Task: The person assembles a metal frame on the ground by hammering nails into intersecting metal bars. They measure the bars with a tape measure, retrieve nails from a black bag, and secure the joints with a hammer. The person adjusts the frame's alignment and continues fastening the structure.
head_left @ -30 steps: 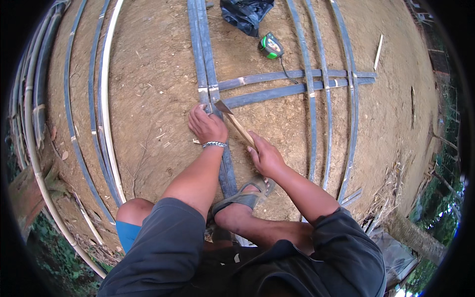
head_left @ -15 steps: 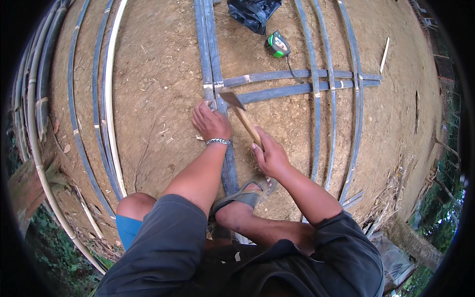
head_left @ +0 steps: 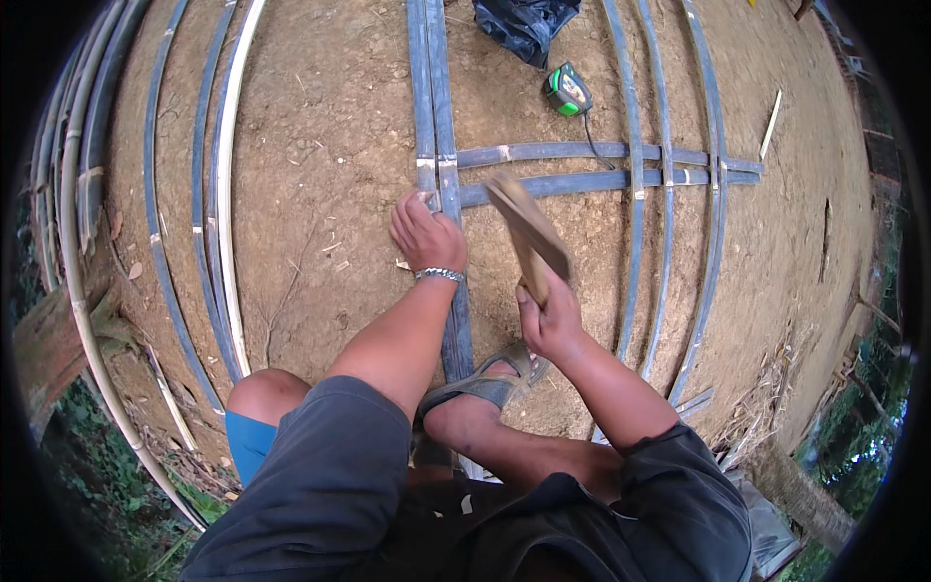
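My left hand has its fingers curled down at a pair of long dark bamboo strips. Its fingertips pinch at the strip's surface; whatever small thing they hold is hidden. In my right hand is a wooden-handled hatchet, raised just right of the left hand and slightly blurred. Two crosswise bamboo strips run rightward from the pair, close to the hatchet head. My sandalled foot rests at the near end of the long strips.
A green and black tape measure lies beyond the cross strips, near a black plastic bag. Several lengthwise strips meet the cross strips at right. More strips and bamboo poles lie at left on bare soil.
The hatchet has swung up and to the right, away from the left hand, its head turning. My left hand stays at the same spot on the strips. The view has shifted slightly.
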Demonstrator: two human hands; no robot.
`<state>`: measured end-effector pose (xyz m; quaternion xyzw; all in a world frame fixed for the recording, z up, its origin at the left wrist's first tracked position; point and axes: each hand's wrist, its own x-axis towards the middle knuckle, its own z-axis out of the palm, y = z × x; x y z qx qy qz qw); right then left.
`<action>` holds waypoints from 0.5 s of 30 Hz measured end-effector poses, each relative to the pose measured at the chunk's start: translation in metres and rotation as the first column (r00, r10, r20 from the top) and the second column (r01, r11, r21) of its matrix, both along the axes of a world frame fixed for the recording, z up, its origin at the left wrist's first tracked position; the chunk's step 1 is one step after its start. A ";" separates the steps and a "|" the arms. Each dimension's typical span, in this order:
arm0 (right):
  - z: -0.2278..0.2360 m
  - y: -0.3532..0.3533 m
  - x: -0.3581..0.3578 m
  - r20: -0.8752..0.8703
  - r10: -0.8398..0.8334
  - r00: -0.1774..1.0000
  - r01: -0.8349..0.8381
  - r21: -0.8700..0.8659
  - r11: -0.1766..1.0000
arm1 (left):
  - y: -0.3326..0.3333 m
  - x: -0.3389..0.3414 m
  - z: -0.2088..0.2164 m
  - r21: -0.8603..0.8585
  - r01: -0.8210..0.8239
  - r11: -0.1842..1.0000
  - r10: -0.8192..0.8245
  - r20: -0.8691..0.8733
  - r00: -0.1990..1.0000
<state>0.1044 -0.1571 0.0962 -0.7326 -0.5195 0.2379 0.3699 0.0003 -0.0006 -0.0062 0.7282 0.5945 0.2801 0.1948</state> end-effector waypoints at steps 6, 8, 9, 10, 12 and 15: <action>-0.026 0.004 0.009 0.017 0.132 0.991 -0.110 -0.456 0.883 | 0.000 -0.003 0.003 -0.019 0.009 1.000 -0.009 0.028 1.000; -0.022 0.002 0.006 0.027 0.076 0.997 -0.064 -0.291 0.955 | 0.005 0.001 0.002 -0.010 0.005 1.000 -0.005 0.030 1.000; -0.016 -0.002 0.001 0.019 0.042 0.999 -0.037 -0.220 0.975 | 0.000 -0.001 0.002 -0.022 0.009 1.000 -0.008 0.023 1.000; -0.025 -0.008 0.005 0.038 0.094 0.995 -0.089 -0.130 0.988 | -0.001 -0.002 0.003 -0.001 0.014 1.000 -0.014 0.057 0.998; -0.039 -0.018 0.015 0.089 0.190 0.978 -0.195 0.046 0.980 | 0.000 0.001 0.003 0.007 0.007 1.000 -0.007 0.066 0.998; -0.035 0.003 0.017 0.022 0.106 0.994 -0.074 -0.575 0.815 | -0.001 0.001 0.004 0.051 -0.020 0.998 0.017 0.056 0.998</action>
